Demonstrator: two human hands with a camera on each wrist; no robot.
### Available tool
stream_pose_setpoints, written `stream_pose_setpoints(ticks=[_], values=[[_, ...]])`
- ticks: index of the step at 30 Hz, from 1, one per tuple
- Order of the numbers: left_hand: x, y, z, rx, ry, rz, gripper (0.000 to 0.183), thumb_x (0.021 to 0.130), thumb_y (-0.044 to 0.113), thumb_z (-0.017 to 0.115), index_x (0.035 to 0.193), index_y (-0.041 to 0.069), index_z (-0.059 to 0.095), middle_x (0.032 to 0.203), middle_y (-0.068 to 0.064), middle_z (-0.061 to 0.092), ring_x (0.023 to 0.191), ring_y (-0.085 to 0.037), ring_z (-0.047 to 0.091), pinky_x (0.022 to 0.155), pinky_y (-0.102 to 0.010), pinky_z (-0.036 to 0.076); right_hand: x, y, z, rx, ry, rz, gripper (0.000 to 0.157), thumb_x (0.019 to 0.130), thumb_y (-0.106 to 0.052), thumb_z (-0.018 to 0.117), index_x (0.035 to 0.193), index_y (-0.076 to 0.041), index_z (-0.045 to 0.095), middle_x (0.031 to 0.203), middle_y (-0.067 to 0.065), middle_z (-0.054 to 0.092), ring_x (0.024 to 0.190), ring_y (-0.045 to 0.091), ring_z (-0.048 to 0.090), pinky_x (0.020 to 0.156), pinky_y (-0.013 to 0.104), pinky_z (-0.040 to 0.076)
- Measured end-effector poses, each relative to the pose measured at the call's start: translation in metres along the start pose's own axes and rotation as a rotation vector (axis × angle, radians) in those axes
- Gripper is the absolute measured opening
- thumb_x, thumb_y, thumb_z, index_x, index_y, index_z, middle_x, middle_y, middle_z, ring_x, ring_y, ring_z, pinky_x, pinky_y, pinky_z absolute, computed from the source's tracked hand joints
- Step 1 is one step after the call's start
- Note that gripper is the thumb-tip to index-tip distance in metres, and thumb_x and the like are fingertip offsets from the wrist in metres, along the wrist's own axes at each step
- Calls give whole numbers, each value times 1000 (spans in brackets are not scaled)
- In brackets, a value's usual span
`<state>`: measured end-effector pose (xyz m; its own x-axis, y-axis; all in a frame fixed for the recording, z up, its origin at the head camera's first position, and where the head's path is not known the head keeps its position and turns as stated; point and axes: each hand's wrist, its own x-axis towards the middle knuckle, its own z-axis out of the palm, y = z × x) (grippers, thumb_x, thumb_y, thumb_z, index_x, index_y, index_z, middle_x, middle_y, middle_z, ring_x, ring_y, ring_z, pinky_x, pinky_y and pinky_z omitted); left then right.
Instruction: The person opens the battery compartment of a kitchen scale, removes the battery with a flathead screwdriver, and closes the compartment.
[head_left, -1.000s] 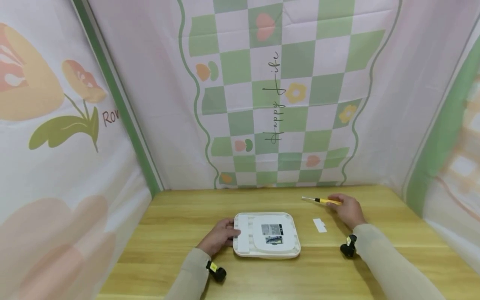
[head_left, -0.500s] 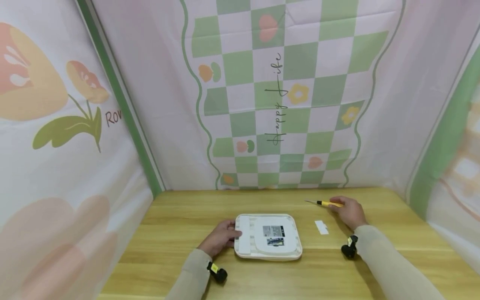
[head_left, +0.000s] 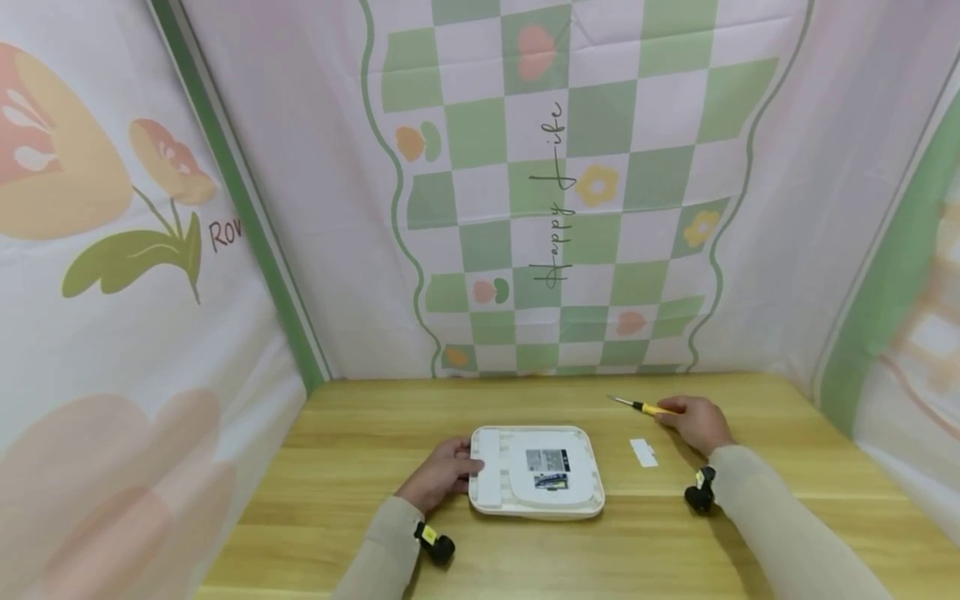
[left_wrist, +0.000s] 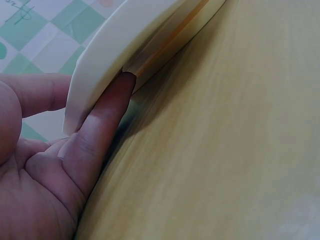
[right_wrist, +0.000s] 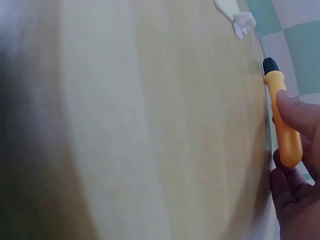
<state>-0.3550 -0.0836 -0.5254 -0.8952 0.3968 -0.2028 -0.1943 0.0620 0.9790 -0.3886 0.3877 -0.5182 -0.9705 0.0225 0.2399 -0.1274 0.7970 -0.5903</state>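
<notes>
Table [head_left: 555, 558] carried white device [head_left: 536, 472] mid-table. Left hand [head_left: 441, 477] pinched its left edge, thumb on top. Right hand [head_left: 697, 423], farther right, gripped screwdriver [head_left: 649, 408], tip pointing left. White piece [head_left: 643, 452] lay between device and right hand.

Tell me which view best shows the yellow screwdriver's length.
The head view, because it shows the screwdriver from shaft to handle, the right hand covering part. Right wrist shows the handle closer, shaft unclear; left wrist, none.

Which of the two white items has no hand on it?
The small white piece lying on the table; the larger device is held at its edge by the left hand.
</notes>
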Motion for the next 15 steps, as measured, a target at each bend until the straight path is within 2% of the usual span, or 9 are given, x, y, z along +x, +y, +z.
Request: stream_pose_setpoints(ticks=[15], values=[[2,-2,1,-6,-1,4,58,93,12,66,141,-5,38,113,-13,63,93,-24,64,74,-37,56,0,3,0,0,-2,-14,34,87,-22,74,110,2,70,107,22,68,98,44,60,84,56,45]])
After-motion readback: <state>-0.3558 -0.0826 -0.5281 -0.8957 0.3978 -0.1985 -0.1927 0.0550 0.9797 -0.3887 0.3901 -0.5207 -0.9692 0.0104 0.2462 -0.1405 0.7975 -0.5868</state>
